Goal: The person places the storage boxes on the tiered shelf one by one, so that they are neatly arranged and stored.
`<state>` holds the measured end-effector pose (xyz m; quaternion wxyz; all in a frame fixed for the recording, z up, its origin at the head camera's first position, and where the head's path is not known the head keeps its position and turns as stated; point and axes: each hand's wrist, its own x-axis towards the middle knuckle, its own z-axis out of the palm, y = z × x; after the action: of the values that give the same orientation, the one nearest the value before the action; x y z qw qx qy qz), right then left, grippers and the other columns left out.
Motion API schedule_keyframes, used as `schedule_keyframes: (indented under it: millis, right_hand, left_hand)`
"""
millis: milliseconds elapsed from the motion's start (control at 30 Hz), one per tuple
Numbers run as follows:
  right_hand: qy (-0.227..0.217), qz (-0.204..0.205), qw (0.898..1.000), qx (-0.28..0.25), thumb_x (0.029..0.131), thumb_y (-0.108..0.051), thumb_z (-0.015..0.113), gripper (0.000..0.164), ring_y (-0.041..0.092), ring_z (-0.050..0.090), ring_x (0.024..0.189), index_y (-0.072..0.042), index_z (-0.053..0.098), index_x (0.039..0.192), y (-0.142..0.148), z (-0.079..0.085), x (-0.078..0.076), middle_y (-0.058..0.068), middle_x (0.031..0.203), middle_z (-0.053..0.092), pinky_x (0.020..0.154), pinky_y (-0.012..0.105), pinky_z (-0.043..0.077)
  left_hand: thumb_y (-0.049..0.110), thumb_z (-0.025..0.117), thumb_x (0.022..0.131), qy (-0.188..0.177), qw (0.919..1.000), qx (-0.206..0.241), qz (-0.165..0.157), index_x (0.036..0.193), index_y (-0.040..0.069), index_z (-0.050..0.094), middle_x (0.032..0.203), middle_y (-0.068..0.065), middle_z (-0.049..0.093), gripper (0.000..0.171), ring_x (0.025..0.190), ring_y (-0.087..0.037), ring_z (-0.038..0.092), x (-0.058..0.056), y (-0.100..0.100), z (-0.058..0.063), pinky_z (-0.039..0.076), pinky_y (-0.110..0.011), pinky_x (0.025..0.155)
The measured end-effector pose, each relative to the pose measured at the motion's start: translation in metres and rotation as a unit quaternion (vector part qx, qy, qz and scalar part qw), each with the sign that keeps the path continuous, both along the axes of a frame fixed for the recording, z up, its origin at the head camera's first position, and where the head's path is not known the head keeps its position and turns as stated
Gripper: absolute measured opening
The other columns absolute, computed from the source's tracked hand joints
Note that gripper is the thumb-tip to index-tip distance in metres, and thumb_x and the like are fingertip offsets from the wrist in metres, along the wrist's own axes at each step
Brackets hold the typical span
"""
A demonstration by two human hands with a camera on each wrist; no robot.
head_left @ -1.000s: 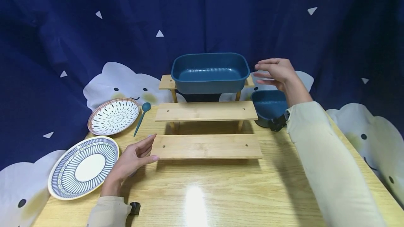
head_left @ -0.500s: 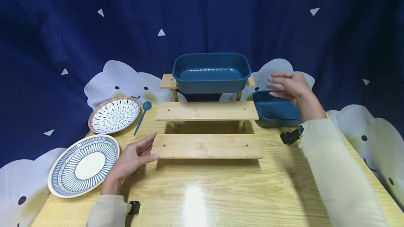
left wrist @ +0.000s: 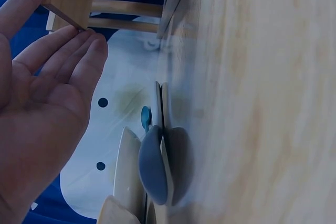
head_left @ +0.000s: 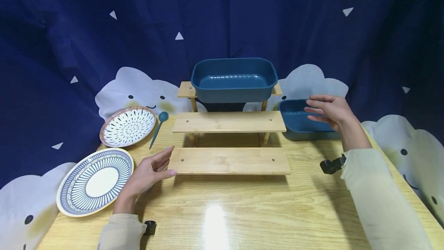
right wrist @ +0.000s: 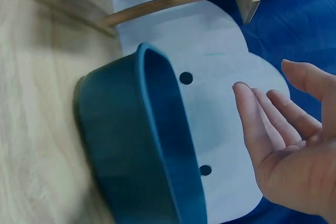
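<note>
My left hand (head_left: 147,174) holds the left end of the lowest board of a three-tier wooden rack (head_left: 229,161), thumb at its front edge and fingertips at its back corner. On the top tier rests a dark blue rectangular tub (head_left: 234,95). My right hand (head_left: 329,111), fingers extended and holding nothing, is over a second blue tub (head_left: 308,135) on the table right of the rack. In the right wrist view, this hand is beside the opening of that tub (right wrist: 121,129). A grey-blue spoon (left wrist: 152,166) lies below my left hand, mostly hidden in the head view.
Left of the rack are a teal spoon (head_left: 158,128), a brown-rimmed speckled plate (head_left: 129,127) and a larger blue-patterned plate (head_left: 95,182). A dark blue curtain (head_left: 222,14) with white clouds hangs behind the wooden table (head_left: 249,211).
My right hand has moved right and down, away from the tub on the top tier to over the second tub. My left hand stays at the lowest board.
</note>
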<state>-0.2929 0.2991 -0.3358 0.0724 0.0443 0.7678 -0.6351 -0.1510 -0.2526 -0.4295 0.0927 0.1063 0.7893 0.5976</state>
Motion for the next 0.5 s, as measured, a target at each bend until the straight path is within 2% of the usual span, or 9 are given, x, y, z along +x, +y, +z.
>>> schedule_keyframes:
  millis: [67, 133, 333, 433, 500]
  right_hand:
    - [-0.005, -0.003, 1.000, -0.001, 0.098, -0.033, 0.069, 0.070, 0.004, 0.070, 0.101, -0.003, 0.039, 0.154, 0.005, -0.004, 0.002, 0.010, 0.146, 0.045, 0.090, 0.030, 0.060]
    - [-0.007, -0.006, 1.000, -0.005, 0.097, -0.032, 0.070, 0.065, 0.003, 0.070, 0.099, -0.006, 0.044, 0.151, 0.012, -0.009, 0.004, 0.005, 0.139, 0.049, 0.089, 0.030, 0.061]
    - [-0.006, -0.012, 0.997, -0.070, 0.093, -0.023, 0.076, 0.032, 0.008, 0.072, 0.096, -0.018, 0.063, 0.122, 0.037, -0.019, 0.012, -0.014, 0.108, 0.064, 0.084, 0.031, 0.063]
    - [-0.003, -0.008, 0.996, -0.085, 0.095, -0.019, 0.074, 0.017, 0.008, 0.073, 0.095, -0.023, 0.068, 0.111, 0.048, -0.023, 0.016, -0.016, 0.101, 0.069, 0.083, 0.031, 0.063]
    - [-0.007, -0.008, 0.995, -0.101, 0.096, -0.015, 0.073, 0.015, 0.009, 0.073, 0.094, -0.025, 0.070, 0.107, 0.056, -0.025, 0.017, -0.014, 0.099, 0.072, 0.082, 0.031, 0.063]
  left_hand:
    - [0.016, 0.080, 0.089, 0.000, 1.0000, 0.000, 0.000, 0.155, -0.001, 0.035, 0.161, -0.023, 0.030, 0.082, 0.145, -0.038, 0.032, 0.000, 0.000, 0.000, 0.032, -0.034, 0.116]
    - [0.016, 0.080, 0.089, 0.001, 1.0000, 0.000, -0.001, 0.155, -0.001, 0.035, 0.161, -0.022, 0.030, 0.082, 0.145, -0.038, 0.032, 0.000, 0.000, 0.000, 0.033, -0.034, 0.116]
    - [0.016, 0.080, 0.089, 0.002, 1.0000, 0.003, -0.005, 0.155, -0.003, 0.034, 0.161, -0.023, 0.029, 0.083, 0.146, -0.039, 0.031, -0.001, 0.001, 0.000, 0.032, -0.034, 0.116]
    - [0.016, 0.080, 0.089, 0.001, 1.0000, 0.003, -0.004, 0.155, -0.003, 0.034, 0.161, -0.023, 0.028, 0.083, 0.146, -0.039, 0.031, -0.001, 0.000, 0.000, 0.032, -0.034, 0.116]
    - [0.016, 0.080, 0.089, 0.002, 1.0000, 0.003, -0.003, 0.155, -0.003, 0.034, 0.161, -0.023, 0.028, 0.082, 0.146, -0.038, 0.031, -0.001, 0.000, 0.000, 0.031, -0.034, 0.116]
